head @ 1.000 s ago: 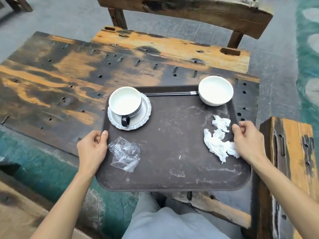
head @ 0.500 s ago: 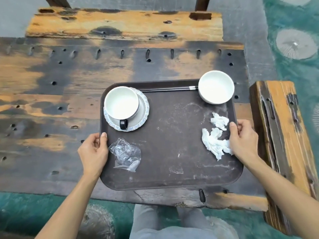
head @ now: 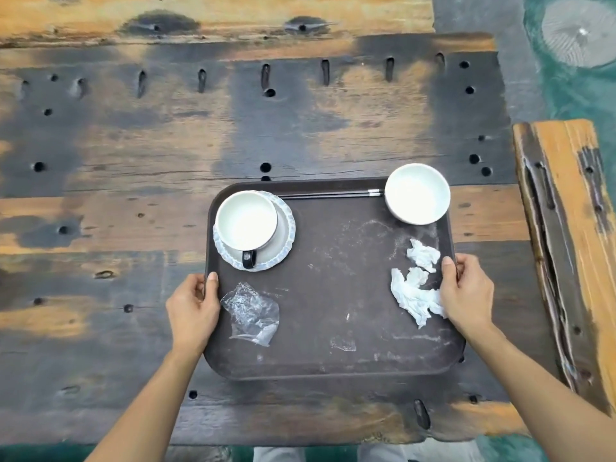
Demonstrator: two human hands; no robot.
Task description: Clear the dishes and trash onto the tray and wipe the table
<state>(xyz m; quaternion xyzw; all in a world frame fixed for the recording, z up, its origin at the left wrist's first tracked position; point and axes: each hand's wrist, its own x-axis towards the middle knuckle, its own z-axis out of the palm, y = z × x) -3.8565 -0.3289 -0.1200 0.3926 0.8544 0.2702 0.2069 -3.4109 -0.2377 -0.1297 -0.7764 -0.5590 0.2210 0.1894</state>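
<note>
A dark brown tray sits over the worn wooden table. My left hand grips its left rim and my right hand grips its right rim. On the tray, a white cup with a dark handle stands on a pale saucer at the back left. A white bowl is at the back right, with dark chopsticks along the back rim. Crumpled white tissues lie by my right hand, and clear plastic wrap lies by my left.
A wooden bench runs along the table's right side. Another plank lies beyond the table's far edge. Teal floor shows at the upper right. My knees show below the table's near edge.
The tray, held in both hands, has moved from beyond the table's near edge to over the tabletop. My view has tilted to look straight down. Both grips are unchanged.
</note>
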